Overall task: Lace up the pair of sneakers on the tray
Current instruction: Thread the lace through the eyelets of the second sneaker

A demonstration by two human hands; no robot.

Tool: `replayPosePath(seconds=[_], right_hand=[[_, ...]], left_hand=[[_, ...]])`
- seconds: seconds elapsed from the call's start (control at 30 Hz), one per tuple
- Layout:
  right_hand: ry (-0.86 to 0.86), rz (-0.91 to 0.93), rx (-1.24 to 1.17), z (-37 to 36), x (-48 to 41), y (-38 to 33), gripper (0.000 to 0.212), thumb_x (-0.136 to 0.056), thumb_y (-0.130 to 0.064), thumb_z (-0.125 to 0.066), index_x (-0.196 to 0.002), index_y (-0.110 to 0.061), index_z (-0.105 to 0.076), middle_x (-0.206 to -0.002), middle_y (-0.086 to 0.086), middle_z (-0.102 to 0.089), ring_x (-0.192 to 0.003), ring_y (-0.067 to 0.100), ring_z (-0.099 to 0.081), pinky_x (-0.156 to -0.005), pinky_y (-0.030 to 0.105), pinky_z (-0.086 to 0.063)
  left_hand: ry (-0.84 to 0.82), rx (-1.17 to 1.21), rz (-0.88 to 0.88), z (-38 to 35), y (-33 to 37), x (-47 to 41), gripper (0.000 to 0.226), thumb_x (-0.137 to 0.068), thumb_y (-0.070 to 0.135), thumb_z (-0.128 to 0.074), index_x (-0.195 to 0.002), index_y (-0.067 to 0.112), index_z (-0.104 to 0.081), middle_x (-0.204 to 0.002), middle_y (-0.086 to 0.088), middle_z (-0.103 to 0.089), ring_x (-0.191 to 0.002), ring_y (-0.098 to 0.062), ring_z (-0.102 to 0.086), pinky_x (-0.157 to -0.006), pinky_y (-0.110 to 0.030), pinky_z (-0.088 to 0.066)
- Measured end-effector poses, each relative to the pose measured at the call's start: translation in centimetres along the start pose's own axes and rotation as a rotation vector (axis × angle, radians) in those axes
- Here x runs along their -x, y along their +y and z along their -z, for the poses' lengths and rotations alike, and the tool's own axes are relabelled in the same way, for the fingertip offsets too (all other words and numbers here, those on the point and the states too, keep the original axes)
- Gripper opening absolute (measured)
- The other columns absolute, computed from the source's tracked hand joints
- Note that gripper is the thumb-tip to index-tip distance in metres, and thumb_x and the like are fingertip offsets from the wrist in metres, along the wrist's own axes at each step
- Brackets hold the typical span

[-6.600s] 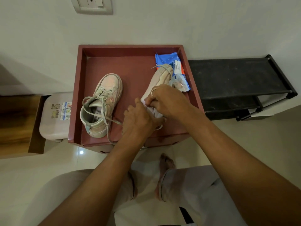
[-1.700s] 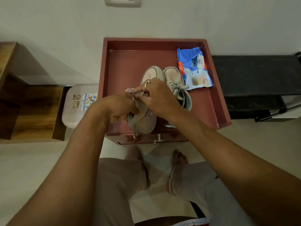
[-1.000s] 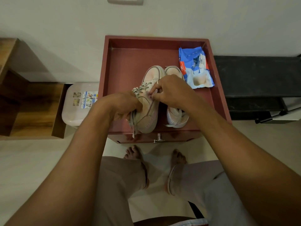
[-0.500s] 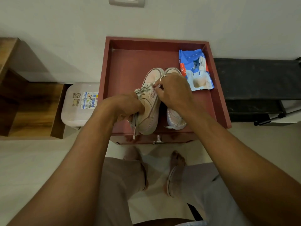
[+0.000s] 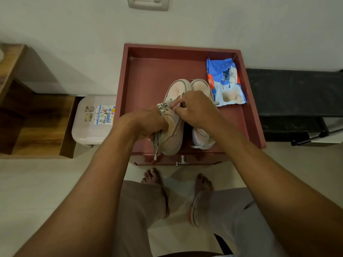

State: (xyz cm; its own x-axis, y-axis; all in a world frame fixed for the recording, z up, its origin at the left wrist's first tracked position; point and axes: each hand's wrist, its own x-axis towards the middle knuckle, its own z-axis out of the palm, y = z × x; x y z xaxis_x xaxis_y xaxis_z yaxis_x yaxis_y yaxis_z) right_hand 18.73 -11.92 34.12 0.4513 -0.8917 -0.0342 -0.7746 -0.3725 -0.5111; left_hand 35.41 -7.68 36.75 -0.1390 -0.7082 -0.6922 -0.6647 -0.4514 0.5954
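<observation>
Lacing one sneaker (image 5: 172, 130) of a pale pink pair, toes toward the wall, at the six o'clock edge of the red tray (image 5: 148, 75).
The left hand (image 5: 150, 123) curls round that shoe's side, with a grey lace (image 5: 157, 143) trailing from under it over the tray's front lip. The right hand (image 5: 193, 108) pinches the lace at the eyelets, fingertips pressed together. The second sneaker (image 5: 201, 138) sits touching the first at its three o'clock, partly under the right wrist. A blue packet (image 5: 225, 82) lies in the tray's two o'clock corner. Outside the tray, a pale stool (image 5: 92, 123) stands at nine o'clock, a black rack (image 5: 289, 93) at three and a switch plate (image 5: 148, 2) at twelve.
</observation>
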Motion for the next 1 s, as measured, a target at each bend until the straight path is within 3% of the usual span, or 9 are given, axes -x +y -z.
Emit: replayPosePath(seconds=[0.1,0.17,0.27,0.4,0.5,0.63,0.73,0.9,1.0], right_hand=[[-0.102,-0.01,-0.105,1.1,-0.1,0.6,0.018,-0.09,-0.022,-0.066,-0.101,-0.023,-0.08,-0.09,-0.007,-0.075,-0.078,0.006,-0.065,-0.069,0.024,-0.052],[0.05,-0.043,-0.089,1.0,-0.3,1.3,0.019,-0.092,-0.026,-0.064,-0.102,-0.024,-0.08,-0.084,-0.008,-0.074,-0.071,0.005,-0.063,-0.065,0.025,-0.049],[0.192,-0.076,0.065,0.2,-0.5,1.4,0.022,-0.095,-0.032,-0.062,-0.108,-0.025,-0.078,-0.094,-0.001,-0.077,-0.081,0.012,-0.067,-0.078,0.036,-0.056],[-0.035,-0.075,0.104,0.6,-0.4,0.4,0.018,-0.091,-0.027,-0.064,-0.102,-0.027,-0.079,-0.095,-0.002,-0.076,-0.085,0.015,-0.067,-0.087,0.04,-0.054],[-0.127,-0.079,-0.028,1.8,0.0,0.7,0.016,-0.09,-0.026,-0.067,-0.099,-0.026,-0.08,-0.094,-0.002,-0.076,-0.084,0.014,-0.068,-0.082,0.041,-0.057],[0.229,-0.095,0.035,1.4,0.0,1.4,0.02,-0.094,-0.031,-0.063,-0.107,-0.027,-0.078,-0.101,-0.004,-0.076,-0.096,0.012,-0.066,-0.091,0.039,-0.051],[0.228,-0.12,0.186,-0.2,-0.3,0.9,0.025,-0.098,-0.034,-0.057,-0.112,-0.028,-0.076,-0.103,-0.001,-0.076,-0.098,0.019,-0.066,-0.097,0.045,-0.045],[-0.041,-0.086,0.075,0.9,0.0,0.2,0.02,-0.091,-0.033,-0.065,-0.1,-0.024,-0.08,-0.09,0.0,-0.076,-0.082,0.017,-0.066,-0.082,0.039,-0.052],[0.068,-0.09,-0.061,2.0,0.1,0.7,0.02,-0.091,-0.031,-0.064,-0.102,-0.024,-0.079,-0.09,0.0,-0.075,-0.077,0.011,-0.064,-0.071,0.029,-0.049]], left_hand=[[-0.003,0.0,0.007,0.1,-0.3,-0.1,0.018,-0.088,0.015,-0.065,-0.103,0.006,-0.064,-0.101,-0.014,-0.067,-0.092,-0.03,-0.067,-0.079,-0.042,-0.059],[-0.025,0.078,0.013,0.1,-0.4,-0.1,0.02,-0.086,0.012,-0.066,-0.104,0.006,-0.063,-0.105,-0.017,-0.068,-0.096,-0.034,-0.068,-0.086,-0.049,-0.058],[-0.027,0.12,0.018,0.0,-0.3,-0.1,0.019,-0.086,0.009,-0.065,-0.105,0.005,-0.062,-0.106,-0.017,-0.068,-0.096,-0.033,-0.068,-0.086,-0.047,-0.058],[-0.023,0.094,0.026,-0.1,0.0,0.2,0.02,-0.088,0.011,-0.065,-0.107,0.007,-0.059,-0.106,-0.015,-0.065,-0.098,-0.032,-0.066,-0.088,-0.047,-0.057],[-0.015,0.085,0.028,0.0,-0.1,0.2,0.023,-0.089,0.013,-0.064,-0.11,0.008,-0.058,-0.107,-0.013,-0.064,-0.098,-0.03,-0.065,-0.089,-0.045,-0.057],[-0.019,0.13,0.025,-0.1,-0.1,0.2,0.018,-0.088,0.013,-0.064,-0.106,0.011,-0.059,-0.108,-0.012,-0.066,-0.098,-0.029,-0.066,-0.089,-0.046,-0.057],[-0.011,0.133,0.023,-0.2,0.1,0.4,0.012,-0.088,0.01,-0.062,-0.1,0.011,-0.059,-0.104,-0.012,-0.067,-0.097,-0.03,-0.067,-0.089,-0.047,-0.057],[0.016,0.175,0.038,-0.5,0.2,0.3,0.026,-0.086,0.027,-0.066,-0.108,0.016,-0.058,-0.103,-0.009,-0.066,-0.093,-0.026,-0.067,-0.079,-0.04,-0.059],[0.185,0.055,0.017,-0.9,0.4,0.5,0.023,-0.089,0.035,-0.061,-0.102,0.017,-0.056,-0.089,-0.002,-0.062,-0.079,-0.017,-0.061,-0.063,-0.03,-0.052]])
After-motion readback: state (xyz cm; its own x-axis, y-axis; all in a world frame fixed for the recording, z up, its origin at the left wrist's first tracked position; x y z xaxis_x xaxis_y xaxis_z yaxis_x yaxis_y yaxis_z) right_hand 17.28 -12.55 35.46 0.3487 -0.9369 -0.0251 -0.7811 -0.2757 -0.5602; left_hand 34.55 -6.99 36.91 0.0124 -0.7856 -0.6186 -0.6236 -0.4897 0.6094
